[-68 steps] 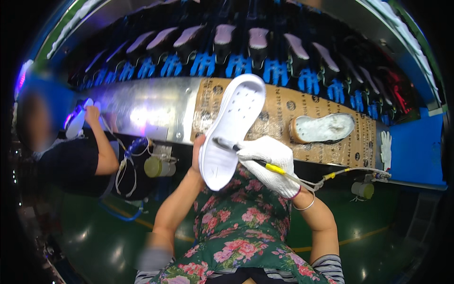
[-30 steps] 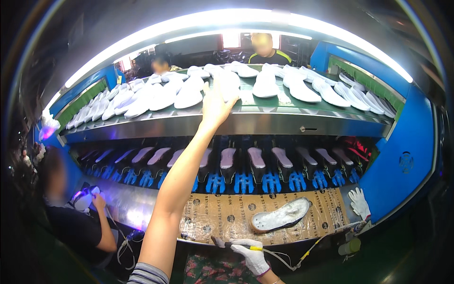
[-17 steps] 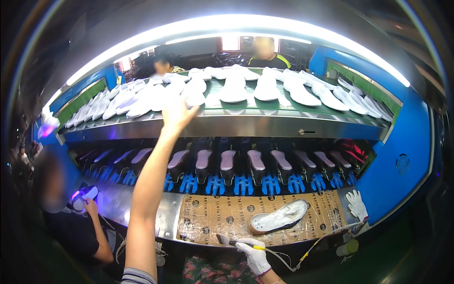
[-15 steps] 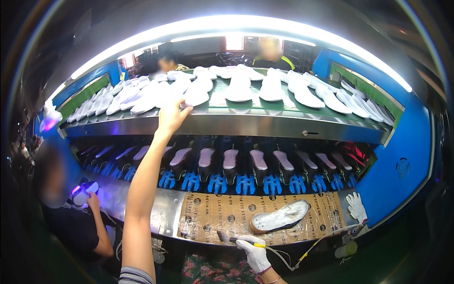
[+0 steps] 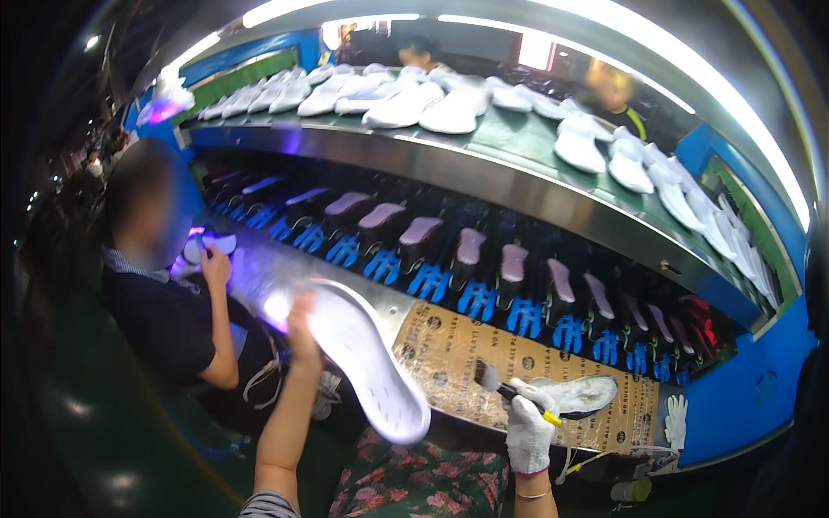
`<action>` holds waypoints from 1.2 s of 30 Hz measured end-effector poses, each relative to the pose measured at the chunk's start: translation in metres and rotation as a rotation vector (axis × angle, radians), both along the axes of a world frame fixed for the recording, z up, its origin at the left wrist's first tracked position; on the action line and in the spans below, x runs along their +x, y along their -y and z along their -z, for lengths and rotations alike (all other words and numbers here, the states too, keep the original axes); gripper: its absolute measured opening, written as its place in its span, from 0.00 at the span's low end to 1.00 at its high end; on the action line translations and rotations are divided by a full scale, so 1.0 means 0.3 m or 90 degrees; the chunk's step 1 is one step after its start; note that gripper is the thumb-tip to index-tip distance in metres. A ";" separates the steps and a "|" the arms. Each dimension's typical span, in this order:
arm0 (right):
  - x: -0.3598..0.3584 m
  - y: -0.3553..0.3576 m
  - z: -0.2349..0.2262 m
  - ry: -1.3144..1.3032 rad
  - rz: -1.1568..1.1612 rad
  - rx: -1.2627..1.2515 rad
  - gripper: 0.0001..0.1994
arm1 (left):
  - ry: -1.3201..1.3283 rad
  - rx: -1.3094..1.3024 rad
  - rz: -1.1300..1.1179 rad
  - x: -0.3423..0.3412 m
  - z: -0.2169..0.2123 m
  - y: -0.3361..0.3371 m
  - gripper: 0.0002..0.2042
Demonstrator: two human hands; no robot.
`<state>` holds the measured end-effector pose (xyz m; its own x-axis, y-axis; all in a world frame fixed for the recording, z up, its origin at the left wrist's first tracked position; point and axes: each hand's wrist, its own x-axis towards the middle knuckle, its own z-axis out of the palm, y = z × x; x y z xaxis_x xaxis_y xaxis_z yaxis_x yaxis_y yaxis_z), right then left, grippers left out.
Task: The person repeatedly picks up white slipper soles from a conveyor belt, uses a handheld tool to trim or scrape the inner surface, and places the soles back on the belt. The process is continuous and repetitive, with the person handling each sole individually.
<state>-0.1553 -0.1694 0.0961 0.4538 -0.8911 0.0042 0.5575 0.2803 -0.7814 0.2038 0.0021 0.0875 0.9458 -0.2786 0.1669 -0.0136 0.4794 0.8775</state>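
The left hand [image 5: 302,332], bare and blurred in the lower middle of the frame, has its grip closed on one end of a white shoe sole [image 5: 367,358], which runs down and to the right from the fingers, its flat face turned up toward the camera, probably so that face can be reached. The right hand [image 5: 529,432], in a white glove at lower right, is closed around a small brush [image 5: 509,390] with a yellow handle, bristles pointing up-left toward the sole yet apart from it. From large to small: an upper shelf [image 5: 518,177] curves across the top, carrying rows of white soles; beneath it a dark rack holds pinkish shoe forms on blue clips [image 5: 484,298]. The tabletop [image 5: 458,363], covered with brown printed cardboard, lies just behind both hands, and a second white sole [image 5: 579,394] rests on it just right of the brush. A spare white glove [image 5: 674,420] hangs at its right edge. At left a co-worker [image 5: 173,328] in dark clothes bends over a violet light.
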 end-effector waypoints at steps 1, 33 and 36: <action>0.018 -0.016 -0.004 -0.066 -0.031 -0.059 0.09 | -0.081 -0.015 0.138 -0.117 0.049 0.021 0.15; 0.227 -0.110 0.010 -0.197 -0.167 -0.860 0.18 | -0.328 0.065 0.513 -0.651 0.323 -0.010 0.51; 0.228 -0.055 0.016 -0.232 -0.043 -0.792 0.16 | -0.339 0.013 0.514 -0.663 0.296 -0.001 0.52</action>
